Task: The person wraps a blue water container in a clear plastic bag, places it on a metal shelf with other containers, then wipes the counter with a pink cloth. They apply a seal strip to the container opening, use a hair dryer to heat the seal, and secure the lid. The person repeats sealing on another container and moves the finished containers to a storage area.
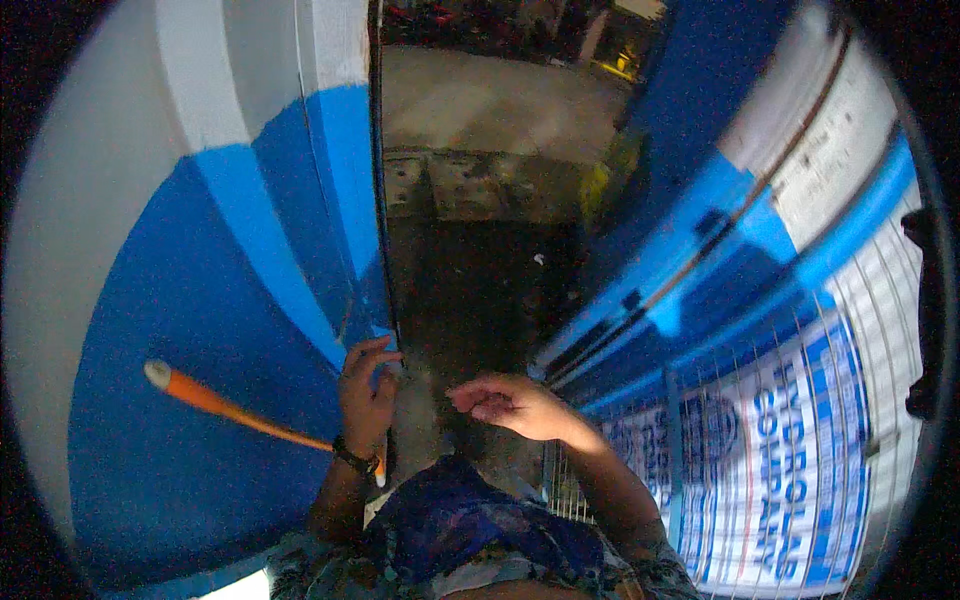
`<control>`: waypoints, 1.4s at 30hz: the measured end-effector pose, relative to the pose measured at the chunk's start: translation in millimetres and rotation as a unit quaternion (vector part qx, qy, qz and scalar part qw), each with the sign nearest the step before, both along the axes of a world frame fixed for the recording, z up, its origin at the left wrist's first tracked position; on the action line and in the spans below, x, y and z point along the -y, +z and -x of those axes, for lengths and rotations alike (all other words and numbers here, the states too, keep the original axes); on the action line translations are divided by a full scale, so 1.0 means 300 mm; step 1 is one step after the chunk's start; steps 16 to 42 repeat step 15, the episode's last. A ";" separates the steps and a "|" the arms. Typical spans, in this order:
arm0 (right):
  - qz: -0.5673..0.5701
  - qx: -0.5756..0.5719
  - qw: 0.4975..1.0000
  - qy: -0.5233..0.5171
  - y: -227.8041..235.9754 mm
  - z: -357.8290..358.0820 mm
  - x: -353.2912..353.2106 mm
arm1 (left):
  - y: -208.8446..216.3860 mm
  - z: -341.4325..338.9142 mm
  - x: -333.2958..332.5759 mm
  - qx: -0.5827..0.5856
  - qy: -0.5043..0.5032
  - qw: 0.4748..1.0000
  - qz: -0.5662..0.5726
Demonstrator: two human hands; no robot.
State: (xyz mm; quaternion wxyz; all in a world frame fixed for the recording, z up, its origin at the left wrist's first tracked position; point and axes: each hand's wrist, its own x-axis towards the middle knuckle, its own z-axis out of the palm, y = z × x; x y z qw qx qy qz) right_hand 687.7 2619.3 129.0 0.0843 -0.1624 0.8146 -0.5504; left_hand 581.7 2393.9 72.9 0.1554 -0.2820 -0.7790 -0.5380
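Observation:
My left hand (pixel 370 390) is raised beside the edge of a blue and grey panel (pixel 190 290), its fingers bent and apart. It shows no object in its grip, and I cannot tell whether it touches the panel edge. A dark band circles that wrist. Across the opening, my right hand (pixel 510 405) hovers near the middle with fingers loosely curled and nothing visible in it. An orange curved bar with pale ends (pixel 240 412) runs along the panel and passes behind my left wrist.
A second blue and white panel (pixel 690 265) borders the opening on the right. Below it, a blue and white printed banner (pixel 760 460) shows behind wire mesh. Between the panels lies dark ground (pixel 470 290), with paler paving (pixel 490 95) farther off. Patterned clothing (pixel 470 525) covers my lap area.

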 end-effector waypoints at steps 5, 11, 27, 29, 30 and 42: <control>-0.005 0.009 0.998 0.066 0.123 0.331 -0.199 | 0.105 0.255 -0.185 -0.039 0.059 0.996 -0.050; 0.024 0.047 0.987 0.154 0.137 0.734 -0.267 | 0.165 0.445 -0.298 -0.061 0.090 0.993 -0.050; 0.047 0.094 0.964 0.245 0.074 1.017 -0.297 | 0.172 0.513 -0.306 -0.055 0.181 0.982 0.004; 0.047 0.094 0.964 0.245 0.074 1.017 -0.297 | 0.172 0.513 -0.306 -0.055 0.181 0.982 0.004; 0.047 0.094 0.964 0.245 0.074 1.017 -0.297 | 0.172 0.513 -0.306 -0.055 0.181 0.982 0.004; 0.047 0.094 0.964 0.245 0.074 1.017 -0.297 | 0.172 0.513 -0.306 -0.055 0.181 0.982 0.004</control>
